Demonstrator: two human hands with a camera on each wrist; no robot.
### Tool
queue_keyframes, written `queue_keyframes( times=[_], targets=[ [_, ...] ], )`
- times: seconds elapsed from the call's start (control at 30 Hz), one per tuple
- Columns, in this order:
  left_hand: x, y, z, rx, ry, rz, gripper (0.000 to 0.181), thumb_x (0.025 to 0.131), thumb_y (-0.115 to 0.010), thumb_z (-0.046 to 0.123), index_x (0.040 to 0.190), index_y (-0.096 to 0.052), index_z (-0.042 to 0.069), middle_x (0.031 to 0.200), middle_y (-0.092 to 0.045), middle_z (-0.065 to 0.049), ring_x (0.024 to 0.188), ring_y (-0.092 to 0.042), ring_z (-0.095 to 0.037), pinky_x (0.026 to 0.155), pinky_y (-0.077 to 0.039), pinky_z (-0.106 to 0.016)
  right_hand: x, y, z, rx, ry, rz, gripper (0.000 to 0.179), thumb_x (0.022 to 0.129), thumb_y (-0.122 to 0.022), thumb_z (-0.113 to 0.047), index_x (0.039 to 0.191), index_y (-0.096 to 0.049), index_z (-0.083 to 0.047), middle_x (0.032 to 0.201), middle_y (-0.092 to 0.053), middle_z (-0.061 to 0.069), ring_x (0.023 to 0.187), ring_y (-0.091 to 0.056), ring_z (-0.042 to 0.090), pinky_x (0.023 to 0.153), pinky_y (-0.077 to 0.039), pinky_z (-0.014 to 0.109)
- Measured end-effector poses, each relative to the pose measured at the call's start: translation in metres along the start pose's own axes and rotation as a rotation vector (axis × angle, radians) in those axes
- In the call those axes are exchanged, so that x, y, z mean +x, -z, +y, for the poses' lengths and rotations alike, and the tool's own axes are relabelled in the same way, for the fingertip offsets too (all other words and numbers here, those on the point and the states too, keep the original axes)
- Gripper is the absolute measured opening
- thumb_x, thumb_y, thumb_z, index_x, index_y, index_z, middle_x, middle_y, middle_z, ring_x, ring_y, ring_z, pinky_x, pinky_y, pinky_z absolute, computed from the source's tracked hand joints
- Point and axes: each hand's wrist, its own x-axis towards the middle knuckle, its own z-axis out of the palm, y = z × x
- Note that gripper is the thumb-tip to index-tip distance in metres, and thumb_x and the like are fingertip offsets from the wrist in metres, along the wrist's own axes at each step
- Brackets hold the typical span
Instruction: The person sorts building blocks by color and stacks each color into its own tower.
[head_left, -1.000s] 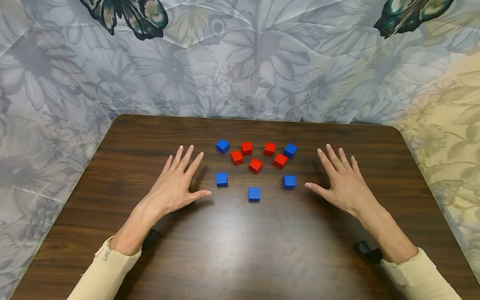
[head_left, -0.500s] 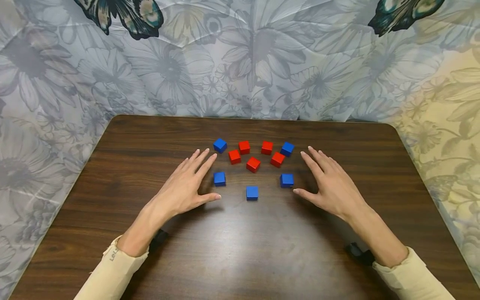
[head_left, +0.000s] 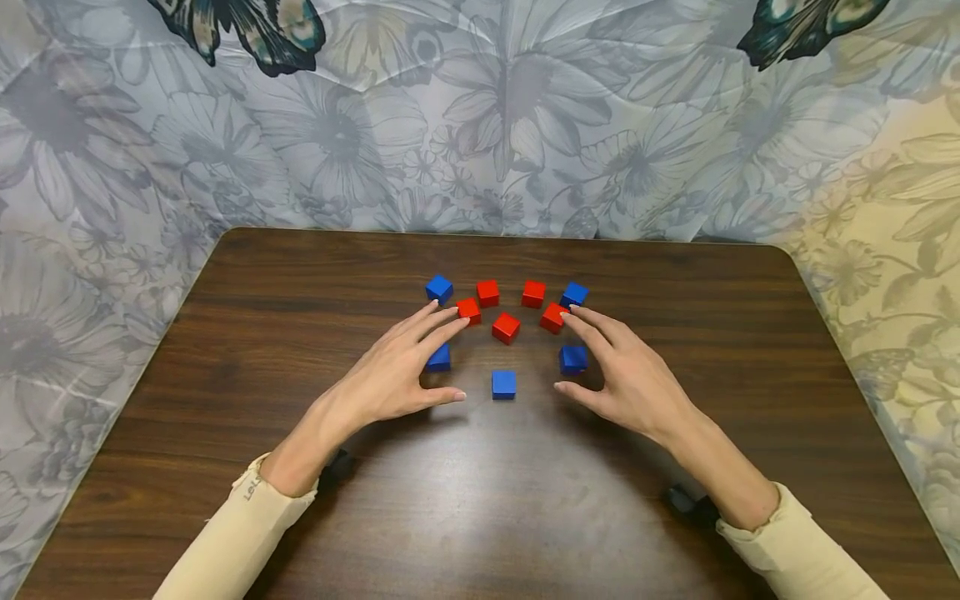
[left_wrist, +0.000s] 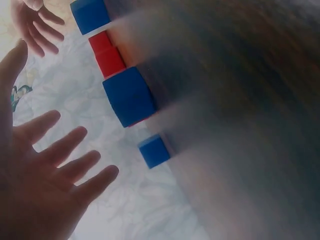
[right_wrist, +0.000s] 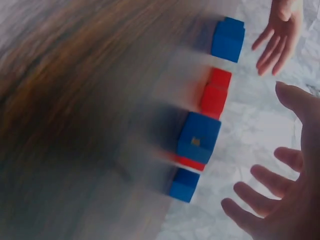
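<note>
My left hand (head_left: 397,367) is held above the table over the left blue cube (head_left: 439,358), partly covering it in the head view. Its fingers are spread and hold nothing. Over on the other side, my right hand (head_left: 630,371) hovers by the right blue cube (head_left: 573,359), fingers extended and holding nothing. Between the hands lie several red cubes, one (head_left: 506,327) in the middle and another (head_left: 552,317) near the right fingertips. The front blue cube (head_left: 504,385) sits between the two thumbs. Both wrist views show the palms apart from the cubes.
Two blue cubes lie farther back, one at the left (head_left: 439,288) and one at the right (head_left: 574,294). The dark wooden table (head_left: 480,517) ends at a flowered cloth backdrop (head_left: 495,117) behind it.
Both hands have moved inward, toward each other and over the cubes. The left blue cube has become partly hidden behind the left hand. The cubes stay where they were on the table.
</note>
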Motion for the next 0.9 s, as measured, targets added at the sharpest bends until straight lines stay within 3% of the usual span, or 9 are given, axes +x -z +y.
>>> queue_keyframes(
  times=[0.3, 0.43, 0.57, 0.8, 0.9],
  targets=[
    [0.009, -0.007, 0.003, -0.009, -0.026, 0.018, 0.078, 0.084, -0.074, 0.056, 0.147, -0.049, 0.018, 0.148, -0.048, -0.004, 0.141, -0.038, -0.025, 0.114, -0.032, -0.048, 0.004, -0.007, -0.009, 0.039, 0.006, -0.006, 0.084, 0.077, -0.084, -0.043, 0.147, -0.047, -0.015, 0.138, -0.055, 0.007, 0.123, -0.053, 0.027, 0.094, -0.052, 0.048],
    [0.015, -0.011, 0.006, -0.045, -0.031, 0.015, 0.069, 0.083, -0.077, 0.051, 0.140, -0.057, 0.017, 0.143, -0.053, -0.002, 0.136, -0.044, -0.023, 0.114, -0.033, -0.044, 0.008, -0.009, -0.012, 0.072, 0.003, -0.038, 0.078, 0.078, -0.084, -0.042, 0.144, -0.051, -0.016, 0.131, -0.060, 0.005, 0.120, -0.056, 0.025, 0.101, -0.046, 0.049],
    [0.021, -0.016, 0.008, -0.118, -0.012, -0.018, 0.062, 0.082, -0.081, 0.045, 0.134, -0.062, 0.016, 0.140, -0.056, 0.000, 0.133, -0.047, -0.022, 0.114, -0.033, -0.044, 0.014, -0.013, -0.015, 0.147, -0.003, -0.092, 0.069, 0.081, -0.083, -0.038, 0.139, -0.057, -0.014, 0.130, -0.063, 0.003, 0.120, -0.057, 0.024, 0.106, -0.041, 0.050],
    [0.029, -0.024, 0.009, -0.321, 0.007, -0.061, 0.057, 0.079, -0.086, 0.032, 0.129, -0.065, 0.013, 0.131, -0.061, 0.005, 0.123, -0.054, -0.011, 0.105, -0.044, -0.033, 0.016, -0.022, -0.018, 0.243, -0.017, -0.138, 0.055, 0.082, -0.083, -0.032, 0.130, -0.064, -0.011, 0.125, -0.065, 0.001, 0.118, -0.058, 0.025, 0.103, -0.045, 0.049],
    [0.030, -0.026, 0.009, -0.364, 0.006, -0.072, 0.055, 0.079, -0.086, 0.030, 0.127, -0.066, 0.013, 0.127, -0.062, 0.006, 0.119, -0.057, -0.010, 0.101, -0.047, -0.029, 0.017, -0.024, -0.019, 0.260, -0.015, -0.146, 0.053, 0.082, -0.083, -0.031, 0.128, -0.065, -0.011, 0.123, -0.067, 0.001, 0.117, -0.059, 0.024, 0.100, -0.047, 0.048]
  ],
)
